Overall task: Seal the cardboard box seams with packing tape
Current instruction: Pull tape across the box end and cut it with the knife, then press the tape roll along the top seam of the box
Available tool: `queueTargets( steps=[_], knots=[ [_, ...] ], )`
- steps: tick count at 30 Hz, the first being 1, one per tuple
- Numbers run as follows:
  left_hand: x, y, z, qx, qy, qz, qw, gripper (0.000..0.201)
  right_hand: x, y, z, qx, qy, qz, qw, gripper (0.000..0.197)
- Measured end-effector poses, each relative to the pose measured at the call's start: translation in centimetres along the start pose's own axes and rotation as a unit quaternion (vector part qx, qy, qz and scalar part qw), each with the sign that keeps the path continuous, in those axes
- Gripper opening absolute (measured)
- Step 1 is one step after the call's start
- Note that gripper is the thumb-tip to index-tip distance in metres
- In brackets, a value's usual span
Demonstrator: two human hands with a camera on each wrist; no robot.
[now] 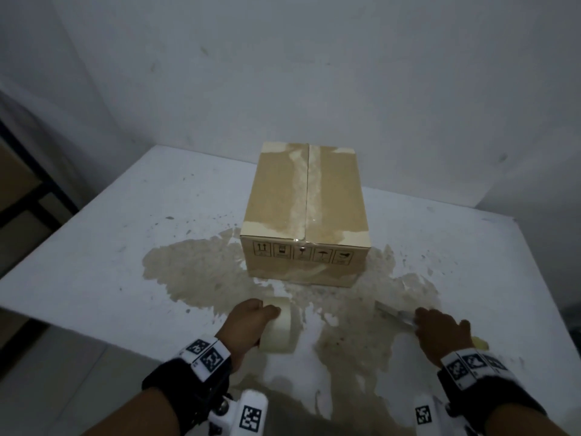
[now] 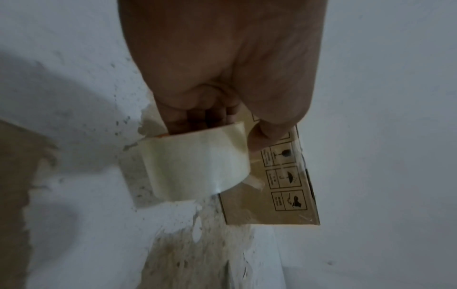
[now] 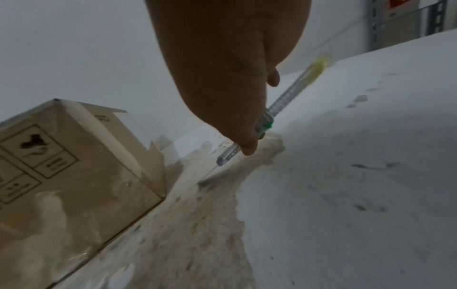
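Note:
A closed cardboard box stands mid-table, its top flaps meeting at a centre seam with pale torn tape marks; its printed front face and its corner show in the wrist views. My left hand grips a roll of clear packing tape, fingers through the core, thumb on the outer side. My right hand holds a slim clear utility knife with a green slider, tip pointing toward the box, just above the table in front of the box's right corner.
The white table has a large worn brownish patch around and in front of the box. A white wall rises behind. A dark shelf frame stands at far left, a metal rack at far right.

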State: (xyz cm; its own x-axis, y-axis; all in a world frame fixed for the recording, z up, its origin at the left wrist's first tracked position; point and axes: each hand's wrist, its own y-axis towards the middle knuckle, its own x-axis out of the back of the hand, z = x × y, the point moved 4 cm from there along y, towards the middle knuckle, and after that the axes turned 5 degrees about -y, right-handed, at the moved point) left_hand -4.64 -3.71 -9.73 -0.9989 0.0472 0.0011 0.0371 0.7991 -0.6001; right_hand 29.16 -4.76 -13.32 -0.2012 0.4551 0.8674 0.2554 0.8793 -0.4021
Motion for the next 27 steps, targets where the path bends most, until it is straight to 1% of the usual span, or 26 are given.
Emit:
queueTargets(
  steps=[3,5,6,8,9,10,11,13,15,17,18,20,22,23,24,26,27],
  knots=[
    [1.4,-1.5,-1.1,-0.034,0.023,-0.017,0.999,0.028,-1.2,0.4,0.1,0.004,0.039,0.010,0.999,0.035],
    [2.1,-2.4,-2.2,-0.069,0.015,-0.027,0.997,0.033,-1.4,0.4,0.4,0.006,0.042,0.012,0.999,0.035],
    [2.5,-2.9,-3.0,-0.090,0.009,-0.032,0.995,0.031,-1.3,0.5,0.5,0.003,0.038,0.012,0.999,0.035],
    [3.2,-3.4,-4.6,-0.144,0.008,-0.053,0.988,0.017,-0.2,0.4,1.1,-0.017,0.027,-0.001,0.999,0.035],
    [3.6,-3.5,-5.6,-0.176,0.015,-0.072,0.982,0.016,0.9,0.3,1.5,-0.020,0.029,-0.021,0.999,0.035],
    [4.0,-3.5,-6.6,-0.209,0.026,-0.092,0.973,0.020,2.4,0.0,2.2,-0.013,0.035,-0.050,0.998,0.035],
    [4.3,-3.5,-7.6,-0.241,0.037,-0.107,0.964,0.025,3.9,-0.2,3.0,0.006,0.051,-0.084,0.995,0.033],
    [4.6,-3.2,-9.6,-0.311,0.097,-0.134,0.936,0.035,6.5,-1.0,5.4,0.077,0.125,-0.129,0.981,0.028],
    [4.4,-2.8,-11.7,-0.381,0.198,-0.162,0.888,0.037,8.2,-1.7,7.8,0.138,0.258,-0.128,0.948,0.026],
    [3.8,-2.1,-13.7,-0.449,0.274,-0.172,0.833,0.028,8.9,-1.9,9.9,0.148,0.390,-0.083,0.905,0.032],
    [3.6,-1.5,-14.4,-0.472,0.305,-0.168,0.810,0.025,9.0,-1.9,10.8,0.142,0.443,-0.047,0.884,0.040],
    [3.0,0.3,-15.4,-0.489,0.366,-0.156,0.776,0.025,8.9,-1.6,12.5,0.125,0.533,0.036,0.836,0.055],
    [2.3,2.2,-16.0,-0.501,0.425,-0.134,0.742,0.030,8.8,-1.3,13.7,0.107,0.627,0.077,0.768,0.060],
    [1.9,2.9,-16.1,-0.507,0.448,-0.124,0.726,0.031,8.8,-1.1,14.1,0.097,0.666,0.082,0.735,0.059],
    [1.4,3.5,-16.3,-0.514,0.467,-0.116,0.711,0.030,8.8,-0.9,14.4,0.086,0.691,0.078,0.714,0.058],
    [0.5,4.3,-16.6,-0.529,0.485,-0.110,0.687,0.030,8.7,-0.3,15.0,0.069,0.723,0.068,0.684,0.054],
    [0.2,4.6,-16.7,-0.534,0.487,-0.107,0.683,0.031,8.8,-0.2,15.2,0.063,0.735,0.063,0.672,0.050]
  ],
)
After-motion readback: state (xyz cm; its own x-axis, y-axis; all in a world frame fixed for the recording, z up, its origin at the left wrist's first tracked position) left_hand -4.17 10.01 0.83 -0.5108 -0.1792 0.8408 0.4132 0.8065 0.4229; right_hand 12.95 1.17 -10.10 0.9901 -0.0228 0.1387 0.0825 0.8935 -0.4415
